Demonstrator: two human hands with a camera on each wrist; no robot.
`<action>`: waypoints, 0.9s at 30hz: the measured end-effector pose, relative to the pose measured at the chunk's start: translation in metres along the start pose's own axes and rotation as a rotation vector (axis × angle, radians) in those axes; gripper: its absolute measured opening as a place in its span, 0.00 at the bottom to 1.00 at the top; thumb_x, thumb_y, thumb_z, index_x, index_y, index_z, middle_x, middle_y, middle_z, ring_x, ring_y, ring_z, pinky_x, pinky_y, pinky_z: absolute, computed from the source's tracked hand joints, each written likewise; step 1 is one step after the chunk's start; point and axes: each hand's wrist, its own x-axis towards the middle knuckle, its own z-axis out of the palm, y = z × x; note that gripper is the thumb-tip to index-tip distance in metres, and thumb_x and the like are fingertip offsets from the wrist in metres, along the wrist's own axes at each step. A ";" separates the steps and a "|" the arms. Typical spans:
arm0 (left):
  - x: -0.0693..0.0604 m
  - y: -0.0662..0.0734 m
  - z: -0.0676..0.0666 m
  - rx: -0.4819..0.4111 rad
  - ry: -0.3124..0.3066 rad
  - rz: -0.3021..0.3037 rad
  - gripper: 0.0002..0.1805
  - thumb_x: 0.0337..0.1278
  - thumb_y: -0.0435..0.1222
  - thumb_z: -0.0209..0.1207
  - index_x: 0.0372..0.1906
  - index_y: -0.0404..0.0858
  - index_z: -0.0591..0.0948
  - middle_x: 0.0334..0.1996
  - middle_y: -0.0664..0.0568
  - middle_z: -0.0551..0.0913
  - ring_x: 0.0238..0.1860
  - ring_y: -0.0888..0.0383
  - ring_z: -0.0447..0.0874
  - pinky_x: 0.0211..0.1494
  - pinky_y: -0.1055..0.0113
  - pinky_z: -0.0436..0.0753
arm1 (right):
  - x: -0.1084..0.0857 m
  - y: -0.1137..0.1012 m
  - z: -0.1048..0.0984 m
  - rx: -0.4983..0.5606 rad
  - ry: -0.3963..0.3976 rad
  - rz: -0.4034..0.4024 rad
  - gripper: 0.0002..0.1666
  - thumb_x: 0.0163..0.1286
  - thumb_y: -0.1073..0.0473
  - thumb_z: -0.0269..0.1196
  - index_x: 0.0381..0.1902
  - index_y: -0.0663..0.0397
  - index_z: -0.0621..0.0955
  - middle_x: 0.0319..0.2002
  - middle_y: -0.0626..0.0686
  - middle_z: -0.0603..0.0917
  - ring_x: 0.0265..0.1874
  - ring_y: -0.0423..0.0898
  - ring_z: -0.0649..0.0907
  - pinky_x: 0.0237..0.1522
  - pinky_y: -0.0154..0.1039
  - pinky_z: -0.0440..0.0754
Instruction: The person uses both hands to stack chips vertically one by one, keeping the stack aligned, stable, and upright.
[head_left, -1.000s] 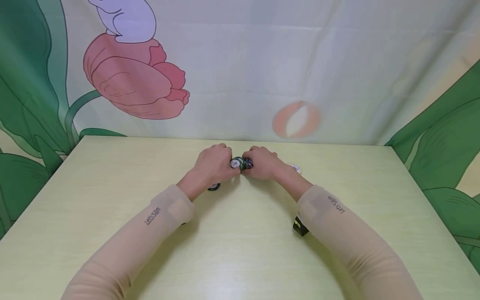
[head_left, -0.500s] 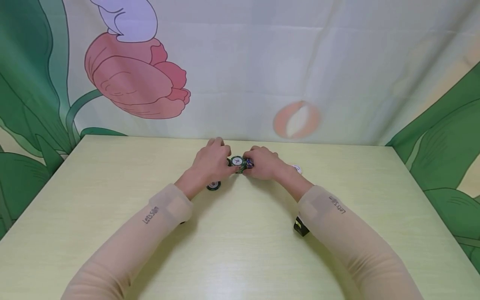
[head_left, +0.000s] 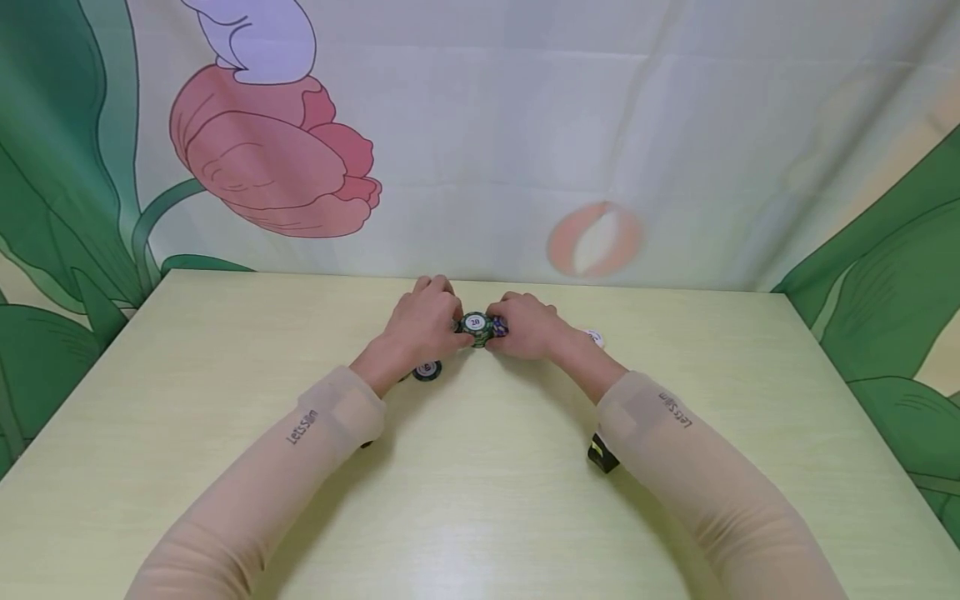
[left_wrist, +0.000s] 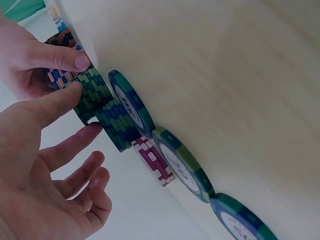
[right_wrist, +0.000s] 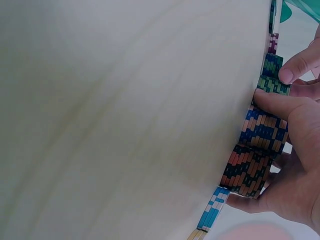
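My left hand (head_left: 423,325) pinches a stack of green poker chips (head_left: 476,322) between thumb and index finger; "20" shows on its top chip. In the left wrist view its other fingers curl loosely, touching nothing. My right hand (head_left: 525,325) grips a stack of blue and orange poker chips (right_wrist: 262,130) right beside the green one, with its thumb tip where the two stacks meet. Behind the right fingers stands a black and orange stack (right_wrist: 245,170), which the hand covers in the head view. A blue-green stack (left_wrist: 117,124) touches the green stack's other side.
A short purple and white stack (left_wrist: 152,161) and light blue chips (right_wrist: 213,207) extend the row. Loose green-rimmed chips (head_left: 427,370) lie nearer me, by the left wrist. A white chip (head_left: 595,337) and a black box (head_left: 602,454) sit partly behind the right arm.
My left hand has drawn slightly left and its fingers have lifted, so more of the green stack's top shows. The right hand has hardly moved.
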 end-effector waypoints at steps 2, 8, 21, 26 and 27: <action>0.000 0.001 -0.001 -0.001 0.001 0.001 0.16 0.59 0.46 0.73 0.38 0.36 0.89 0.53 0.44 0.75 0.55 0.47 0.67 0.54 0.51 0.75 | 0.000 0.000 0.000 -0.005 0.002 -0.003 0.23 0.69 0.50 0.70 0.58 0.52 0.82 0.55 0.56 0.80 0.50 0.54 0.79 0.48 0.62 0.77; 0.000 0.002 -0.001 0.016 0.004 0.008 0.17 0.59 0.47 0.72 0.37 0.36 0.89 0.53 0.45 0.76 0.54 0.47 0.67 0.52 0.52 0.75 | 0.000 -0.001 0.000 -0.006 0.007 -0.011 0.22 0.69 0.50 0.70 0.57 0.52 0.83 0.55 0.56 0.80 0.50 0.54 0.79 0.46 0.62 0.77; -0.002 0.003 -0.003 0.027 -0.006 -0.001 0.20 0.59 0.49 0.72 0.43 0.35 0.88 0.52 0.43 0.76 0.53 0.47 0.69 0.52 0.52 0.75 | 0.003 0.001 0.003 -0.005 0.014 -0.009 0.22 0.68 0.50 0.69 0.56 0.52 0.83 0.54 0.55 0.80 0.49 0.53 0.79 0.47 0.62 0.77; -0.005 -0.003 -0.007 0.015 0.000 -0.014 0.24 0.61 0.50 0.70 0.51 0.35 0.85 0.53 0.44 0.77 0.54 0.46 0.71 0.55 0.50 0.75 | 0.003 0.001 0.003 -0.002 0.012 0.004 0.22 0.68 0.50 0.70 0.56 0.52 0.83 0.54 0.56 0.80 0.50 0.53 0.79 0.49 0.62 0.77; -0.006 -0.004 -0.009 0.015 0.001 -0.014 0.24 0.61 0.50 0.70 0.51 0.35 0.85 0.52 0.44 0.77 0.54 0.46 0.72 0.55 0.50 0.76 | 0.003 0.001 0.003 -0.001 0.011 0.008 0.22 0.68 0.50 0.70 0.56 0.52 0.83 0.54 0.56 0.80 0.50 0.53 0.79 0.49 0.62 0.77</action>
